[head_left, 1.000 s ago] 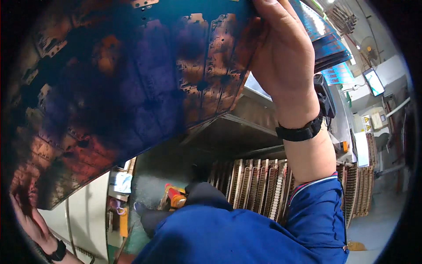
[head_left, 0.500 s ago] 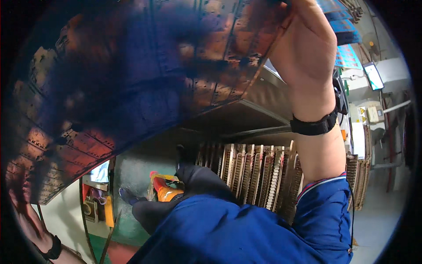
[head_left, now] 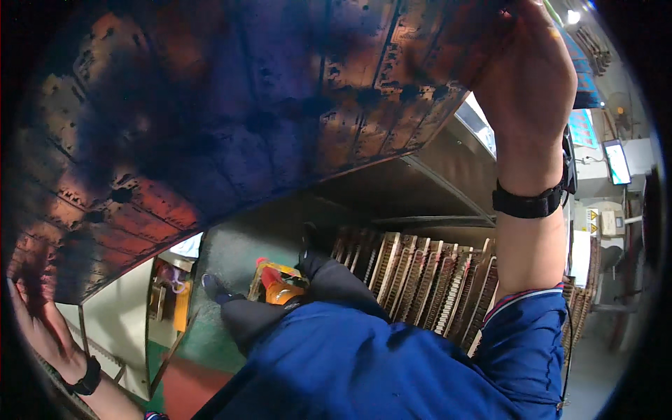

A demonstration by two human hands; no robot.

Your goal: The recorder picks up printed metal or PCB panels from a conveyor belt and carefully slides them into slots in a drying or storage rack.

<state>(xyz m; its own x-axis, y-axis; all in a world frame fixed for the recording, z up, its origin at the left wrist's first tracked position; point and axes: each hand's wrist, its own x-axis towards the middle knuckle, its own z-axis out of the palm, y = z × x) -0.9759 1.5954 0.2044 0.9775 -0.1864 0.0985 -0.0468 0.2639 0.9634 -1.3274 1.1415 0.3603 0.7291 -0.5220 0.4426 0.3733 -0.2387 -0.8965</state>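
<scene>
A large, shiny copper-coloured circuit board panel [head_left: 280,119] with dark track patterns fills the upper left, raised and tilted in front of me. My left hand [head_left: 47,327] grips its lower left edge, the fingertips dim against the panel. At the upper right, my right hand [head_left: 528,80] holds the panel's right edge, its fingers partly hidden and cut by the top of the picture. Each wrist has a black strap. The panel's reflective face carries a blurred blue and dark reflection.
Slotted racks [head_left: 427,283] stand in a row below right of the panel, beside a metal-sided cabinet [head_left: 427,185]. An orange and yellow object [head_left: 280,288] lies on the green floor near my feet. White panels [head_left: 115,322] stand at lower left; a lit screen [head_left: 617,162] is at far right.
The surroundings have shifted right and down in view. My right hand and the panel's right edge appear farther right; both hands still hold the panel.
</scene>
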